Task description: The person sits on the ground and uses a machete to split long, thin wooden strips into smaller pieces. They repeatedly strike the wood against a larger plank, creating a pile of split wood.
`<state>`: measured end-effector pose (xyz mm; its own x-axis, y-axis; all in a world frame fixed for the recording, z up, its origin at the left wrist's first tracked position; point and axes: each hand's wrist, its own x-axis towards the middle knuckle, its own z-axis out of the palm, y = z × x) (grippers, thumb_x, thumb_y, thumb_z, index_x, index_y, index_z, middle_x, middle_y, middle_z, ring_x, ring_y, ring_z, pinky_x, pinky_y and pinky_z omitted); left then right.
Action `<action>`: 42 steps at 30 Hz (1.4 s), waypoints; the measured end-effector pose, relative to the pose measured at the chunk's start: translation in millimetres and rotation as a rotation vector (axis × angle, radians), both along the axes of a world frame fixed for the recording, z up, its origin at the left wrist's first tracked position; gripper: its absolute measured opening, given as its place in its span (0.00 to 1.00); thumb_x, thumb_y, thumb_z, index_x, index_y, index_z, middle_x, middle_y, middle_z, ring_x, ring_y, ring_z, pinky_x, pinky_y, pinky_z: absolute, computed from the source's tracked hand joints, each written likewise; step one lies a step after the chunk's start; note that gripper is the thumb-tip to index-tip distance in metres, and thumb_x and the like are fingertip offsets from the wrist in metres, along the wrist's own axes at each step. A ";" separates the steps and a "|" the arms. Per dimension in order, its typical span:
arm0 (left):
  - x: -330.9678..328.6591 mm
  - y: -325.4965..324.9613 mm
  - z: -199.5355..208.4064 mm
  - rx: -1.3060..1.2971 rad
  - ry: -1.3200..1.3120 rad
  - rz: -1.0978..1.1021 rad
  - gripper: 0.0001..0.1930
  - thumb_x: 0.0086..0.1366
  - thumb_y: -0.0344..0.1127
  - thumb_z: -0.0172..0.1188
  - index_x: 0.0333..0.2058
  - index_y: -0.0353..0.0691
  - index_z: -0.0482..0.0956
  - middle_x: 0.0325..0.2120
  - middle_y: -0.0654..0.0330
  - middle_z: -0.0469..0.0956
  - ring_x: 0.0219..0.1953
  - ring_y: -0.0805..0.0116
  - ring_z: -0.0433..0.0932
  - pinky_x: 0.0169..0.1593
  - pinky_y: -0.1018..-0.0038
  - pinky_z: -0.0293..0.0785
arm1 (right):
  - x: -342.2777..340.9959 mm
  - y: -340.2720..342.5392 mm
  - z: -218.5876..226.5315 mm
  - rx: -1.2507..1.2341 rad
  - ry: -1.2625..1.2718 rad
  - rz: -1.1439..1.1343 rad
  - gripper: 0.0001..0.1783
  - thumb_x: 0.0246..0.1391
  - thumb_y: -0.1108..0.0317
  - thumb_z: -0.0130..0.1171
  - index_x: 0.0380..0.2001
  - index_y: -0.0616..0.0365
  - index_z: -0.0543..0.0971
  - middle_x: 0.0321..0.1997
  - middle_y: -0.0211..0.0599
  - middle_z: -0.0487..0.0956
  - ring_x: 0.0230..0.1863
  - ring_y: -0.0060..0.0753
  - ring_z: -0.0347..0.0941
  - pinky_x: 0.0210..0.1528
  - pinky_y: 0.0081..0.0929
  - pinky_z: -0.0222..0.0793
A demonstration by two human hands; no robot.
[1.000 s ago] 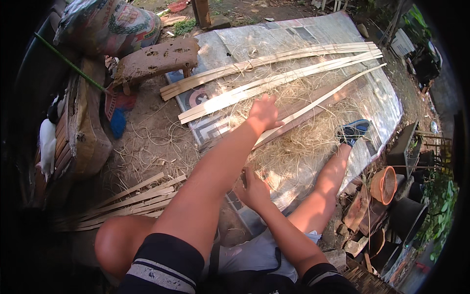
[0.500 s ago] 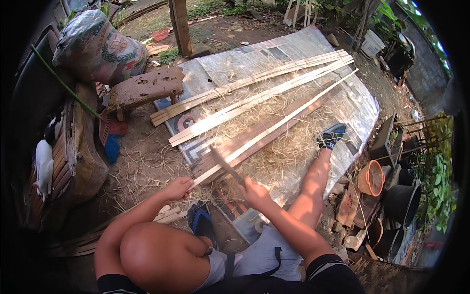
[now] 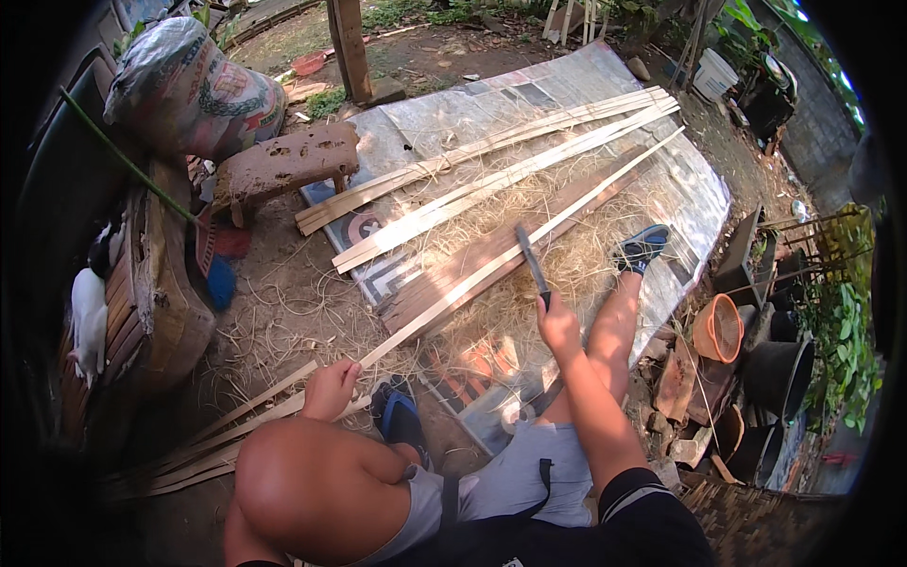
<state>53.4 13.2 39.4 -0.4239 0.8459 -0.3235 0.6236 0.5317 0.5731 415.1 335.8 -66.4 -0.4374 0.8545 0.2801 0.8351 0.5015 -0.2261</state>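
Observation:
A long, thin, pale strip, looking like split bamboo (image 3: 430, 315), slants away from me over a brown wooden plank (image 3: 460, 262). My left hand (image 3: 331, 388) is closed on the strip's near end, beside my raised knee. In my right hand (image 3: 559, 330) is a dark-handled knife (image 3: 532, 261), its blade crossing at the strip about midway along. Whether the edge touches the strip, I cannot tell. Curly straw-coloured shavings (image 3: 562, 274) lie around the plank. Beyond it rest two bundles of pale strips (image 3: 491, 194), with the farther bundle (image 3: 444, 168) running alongside.
A printed plastic sheet (image 3: 694, 203) covers the ground, with my sandalled foot (image 3: 642, 248) on its right. More strips (image 3: 231, 430) lie at lower left. Around stand a low worn bench (image 3: 283, 165), a full sack (image 3: 194, 90), an orange basket (image 3: 717, 329) and a black-and-white cat (image 3: 88, 312).
The knife in my right hand has moved outward along the strip, up and right. My left hand has drawn back down and left, still on the near end.

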 end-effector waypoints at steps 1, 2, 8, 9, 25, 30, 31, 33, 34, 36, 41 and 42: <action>-0.7 -0.3 9.6 -0.051 0.055 -0.036 0.19 0.74 0.49 0.54 0.35 0.38 0.78 0.22 0.50 0.80 0.29 0.46 0.82 0.34 0.55 0.74 | -3.5 10.7 4.8 0.012 0.053 -0.177 0.23 0.70 0.45 0.50 0.44 0.55 0.72 0.25 0.52 0.81 0.21 0.58 0.79 0.21 0.47 0.74; -2.8 -6.0 -0.3 0.027 0.322 -0.193 0.16 0.73 0.48 0.56 0.35 0.41 0.79 0.26 0.54 0.82 0.29 0.48 0.82 0.33 0.55 0.74 | -10.6 3.4 2.8 -0.106 0.040 -0.146 0.23 0.70 0.45 0.49 0.44 0.56 0.71 0.26 0.53 0.81 0.23 0.59 0.80 0.23 0.48 0.75; -2.5 -8.9 -41.5 0.047 0.499 -0.298 0.14 0.73 0.44 0.55 0.33 0.40 0.76 0.25 0.51 0.82 0.29 0.51 0.83 0.33 0.54 0.78 | -81.3 -165.3 50.1 -0.052 -0.108 0.610 0.27 0.70 0.43 0.48 0.54 0.56 0.72 0.38 0.56 0.83 0.33 0.62 0.82 0.34 0.55 0.78; -3.4 -9.9 -41.4 0.016 0.464 -0.297 0.15 0.73 0.45 0.54 0.33 0.40 0.76 0.25 0.51 0.82 0.30 0.51 0.83 0.34 0.53 0.78 | -80.4 -161.3 55.0 -0.114 -0.103 0.545 0.27 0.69 0.43 0.49 0.55 0.56 0.72 0.37 0.55 0.83 0.32 0.60 0.83 0.31 0.53 0.78; -30.8 -27.6 -56.3 -0.008 -0.355 -0.108 0.21 0.78 0.48 0.48 0.32 0.39 0.79 0.21 0.63 0.71 0.27 0.70 0.70 0.37 0.66 0.70 | -66.0 -93.2 62.7 -0.296 -0.072 0.228 0.20 0.69 0.46 0.52 0.48 0.52 0.73 0.36 0.51 0.83 0.32 0.57 0.83 0.32 0.51 0.78; -49.8 -43.0 -56.9 -0.075 -0.760 0.055 0.19 0.80 0.46 0.47 0.35 0.39 0.78 0.19 0.69 0.66 0.22 0.75 0.63 0.31 0.73 0.64 | -50.4 -38.0 35.0 -0.371 -0.015 -0.049 0.22 0.68 0.44 0.51 0.48 0.53 0.73 0.30 0.52 0.82 0.31 0.61 0.82 0.32 0.53 0.78; -46.9 -35.3 -57.8 -0.065 -0.845 0.118 0.18 0.80 0.46 0.47 0.36 0.38 0.78 0.18 0.70 0.64 0.21 0.77 0.61 0.29 0.74 0.62 | -63.5 -65.1 37.7 -0.464 -0.036 0.028 0.23 0.68 0.43 0.51 0.48 0.53 0.73 0.31 0.52 0.83 0.32 0.61 0.82 0.34 0.53 0.78; -41.3 -16.7 -63.0 -0.044 -0.994 0.166 0.17 0.80 0.45 0.47 0.37 0.38 0.76 0.17 0.72 0.61 0.19 0.79 0.57 0.26 0.76 0.59 | -72.4 -139.0 36.3 -0.310 0.022 0.424 0.25 0.68 0.42 0.50 0.52 0.51 0.73 0.34 0.51 0.83 0.33 0.62 0.82 0.37 0.53 0.78; -41.9 -15.7 -64.6 -0.039 -1.044 0.175 0.17 0.80 0.44 0.47 0.38 0.38 0.76 0.17 0.73 0.60 0.19 0.80 0.55 0.25 0.77 0.57 | -72.9 -142.4 43.6 -0.332 -0.033 0.461 0.25 0.68 0.42 0.50 0.52 0.51 0.73 0.35 0.50 0.83 0.33 0.62 0.82 0.38 0.53 0.79; -45.1 -24.7 -68.8 -0.045 -1.109 0.182 0.17 0.80 0.44 0.47 0.37 0.38 0.75 0.16 0.73 0.59 0.18 0.80 0.54 0.24 0.78 0.56 | -71.5 -142.7 55.0 -0.379 -0.147 0.527 0.25 0.68 0.42 0.50 0.53 0.51 0.73 0.36 0.49 0.83 0.34 0.61 0.82 0.39 0.53 0.79; -51.4 -38.0 -76.9 0.007 -0.921 0.114 0.19 0.81 0.46 0.45 0.33 0.40 0.73 0.15 0.72 0.62 0.17 0.81 0.56 0.24 0.79 0.58 | -76.6 -81.4 57.7 -0.547 -0.074 0.022 0.19 0.67 0.46 0.54 0.48 0.49 0.74 0.33 0.49 0.82 0.34 0.57 0.83 0.35 0.53 0.78; -48.5 -39.8 -76.9 0.012 -0.914 0.108 0.19 0.81 0.46 0.45 0.33 0.41 0.72 0.15 0.72 0.62 0.17 0.80 0.56 0.24 0.79 0.58 | -78.0 -107.0 62.8 -0.448 -0.010 0.282 0.22 0.67 0.44 0.55 0.48 0.51 0.74 0.33 0.50 0.82 0.34 0.56 0.83 0.36 0.53 0.78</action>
<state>4.9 -26.6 -37.5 -0.0849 0.8221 -0.5630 -0.1277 0.5514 0.8244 337.2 228.8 -3.6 -0.6680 0.7386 -0.0907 0.6852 0.5630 -0.4621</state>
